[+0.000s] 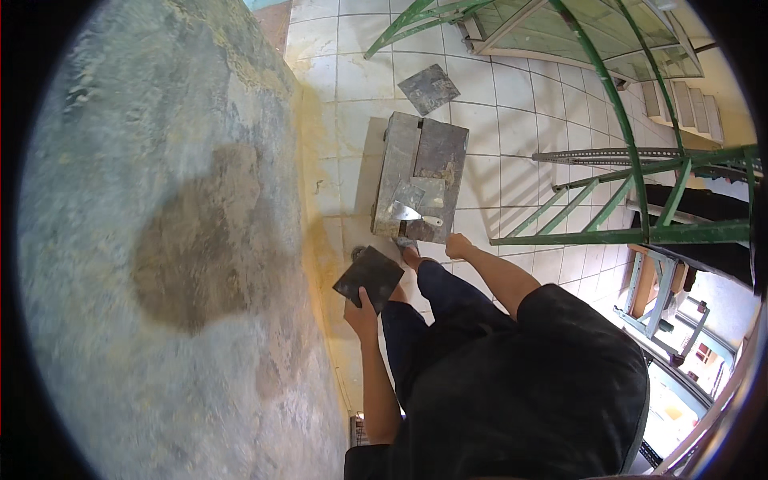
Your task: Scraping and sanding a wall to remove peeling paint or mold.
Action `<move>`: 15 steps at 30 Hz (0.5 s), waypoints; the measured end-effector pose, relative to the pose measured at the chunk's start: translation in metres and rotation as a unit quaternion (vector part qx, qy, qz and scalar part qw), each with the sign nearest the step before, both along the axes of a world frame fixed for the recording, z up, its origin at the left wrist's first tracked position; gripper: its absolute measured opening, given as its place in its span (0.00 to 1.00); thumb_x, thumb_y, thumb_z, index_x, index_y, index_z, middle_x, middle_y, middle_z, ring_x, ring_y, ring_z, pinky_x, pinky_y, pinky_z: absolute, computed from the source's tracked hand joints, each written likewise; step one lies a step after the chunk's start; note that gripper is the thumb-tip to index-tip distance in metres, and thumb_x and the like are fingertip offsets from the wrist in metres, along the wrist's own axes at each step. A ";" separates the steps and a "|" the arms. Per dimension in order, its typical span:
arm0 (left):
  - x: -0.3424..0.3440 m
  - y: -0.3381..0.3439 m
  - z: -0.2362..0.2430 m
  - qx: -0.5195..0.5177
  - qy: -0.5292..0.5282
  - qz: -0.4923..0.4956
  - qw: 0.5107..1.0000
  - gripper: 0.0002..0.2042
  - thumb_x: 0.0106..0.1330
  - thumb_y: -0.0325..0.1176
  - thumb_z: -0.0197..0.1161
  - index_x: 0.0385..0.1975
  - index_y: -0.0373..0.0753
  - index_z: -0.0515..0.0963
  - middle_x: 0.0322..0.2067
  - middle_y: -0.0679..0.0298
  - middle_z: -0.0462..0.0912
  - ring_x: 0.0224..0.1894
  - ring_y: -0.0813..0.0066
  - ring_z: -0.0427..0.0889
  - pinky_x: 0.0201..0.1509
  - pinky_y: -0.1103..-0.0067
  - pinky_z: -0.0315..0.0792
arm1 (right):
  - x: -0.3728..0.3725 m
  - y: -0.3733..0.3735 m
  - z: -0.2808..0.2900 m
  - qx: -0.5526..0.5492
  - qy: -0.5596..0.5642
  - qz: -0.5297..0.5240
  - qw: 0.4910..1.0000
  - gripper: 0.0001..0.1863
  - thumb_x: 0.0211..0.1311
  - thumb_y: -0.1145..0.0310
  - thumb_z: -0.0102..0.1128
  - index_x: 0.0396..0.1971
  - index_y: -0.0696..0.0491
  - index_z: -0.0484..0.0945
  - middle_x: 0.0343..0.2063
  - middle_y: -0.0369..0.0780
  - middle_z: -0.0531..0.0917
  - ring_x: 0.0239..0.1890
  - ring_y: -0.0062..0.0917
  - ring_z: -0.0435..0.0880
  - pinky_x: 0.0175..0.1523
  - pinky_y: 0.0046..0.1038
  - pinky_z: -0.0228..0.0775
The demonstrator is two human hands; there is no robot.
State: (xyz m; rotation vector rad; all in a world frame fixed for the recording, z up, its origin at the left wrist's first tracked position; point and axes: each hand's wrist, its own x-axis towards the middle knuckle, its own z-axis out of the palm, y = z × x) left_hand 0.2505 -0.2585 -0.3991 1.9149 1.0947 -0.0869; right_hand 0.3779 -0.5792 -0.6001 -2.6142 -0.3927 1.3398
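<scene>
My left hand (pixel 363 317) grips a dark, square, thin sheet (pixel 370 276) by its near edge, thumb on top and the other fingers hidden beneath. My right hand (pixel 458 246) is closed in a fist just off the near right corner of a low wooden bench (pixel 442 148); whatever it may hold does not show. On the bench's near part lies a putty knife (pixel 408 212) with a broad metal blade and a pale handle. Under and beside it are small greyish square pieces (pixel 428 190).
To the left rises a patchy wall (pixel 272 104) with a large dark stain (pixel 204 248). Another dark square sheet (pixel 430 89) lies on the white tiled floor (pixel 360 48) beyond the bench. Green metal frames (pixel 616 238) stand at right, near a glass-paned frame (pixel 544 28) and steps (pixel 692 110).
</scene>
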 end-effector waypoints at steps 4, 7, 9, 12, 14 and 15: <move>-0.009 -0.019 -0.059 -0.008 0.017 0.042 0.999 0.21 0.75 0.41 0.61 0.52 0.25 0.80 0.47 0.42 0.86 0.50 0.47 0.86 0.55 0.62 0.77 | 0.021 0.014 -0.058 -0.026 -0.030 -0.130 0.991 0.12 0.53 0.69 0.58 0.32 0.58 0.87 0.34 0.57 0.87 0.42 0.52 0.88 0.52 0.47 0.80; -0.017 -0.028 -0.082 -0.037 0.022 0.073 0.996 0.22 0.76 0.41 0.60 0.52 0.23 0.79 0.49 0.41 0.86 0.52 0.46 0.85 0.57 0.62 0.77 | 0.039 0.035 -0.090 -0.050 -0.043 -0.182 0.981 0.11 0.54 0.72 0.58 0.35 0.55 0.87 0.38 0.54 0.87 0.46 0.51 0.87 0.54 0.47 0.79; -0.019 -0.031 -0.092 -0.038 0.040 0.075 0.996 0.23 0.76 0.42 0.60 0.52 0.22 0.78 0.50 0.41 0.85 0.52 0.45 0.85 0.57 0.63 0.77 | 0.052 0.047 -0.102 -0.067 -0.043 -0.189 0.979 0.12 0.54 0.73 0.58 0.36 0.54 0.87 0.41 0.53 0.87 0.48 0.50 0.87 0.55 0.47 0.78; -0.035 -0.031 -0.101 -0.017 0.068 0.089 0.994 0.24 0.76 0.42 0.60 0.53 0.21 0.77 0.50 0.39 0.84 0.53 0.45 0.85 0.58 0.63 0.77 | 0.058 0.072 -0.109 -0.049 -0.070 -0.121 0.989 0.10 0.62 0.76 0.56 0.40 0.59 0.83 0.45 0.53 0.87 0.51 0.50 0.86 0.55 0.48 0.80; -0.034 -0.032 -0.110 -0.010 0.067 0.087 0.994 0.24 0.76 0.42 0.59 0.53 0.20 0.77 0.51 0.38 0.84 0.53 0.44 0.84 0.58 0.63 0.77 | 0.064 0.072 -0.117 -0.065 -0.136 -0.117 0.982 0.12 0.63 0.76 0.56 0.45 0.57 0.81 0.46 0.49 0.86 0.54 0.47 0.84 0.55 0.46 0.80; -0.034 -0.031 -0.111 -0.009 0.077 0.096 0.992 0.24 0.76 0.42 0.59 0.53 0.20 0.77 0.51 0.38 0.84 0.53 0.44 0.84 0.59 0.63 0.77 | 0.065 0.075 -0.120 -0.065 -0.134 -0.118 0.982 0.12 0.63 0.76 0.56 0.45 0.57 0.81 0.46 0.49 0.86 0.54 0.47 0.84 0.55 0.46 0.80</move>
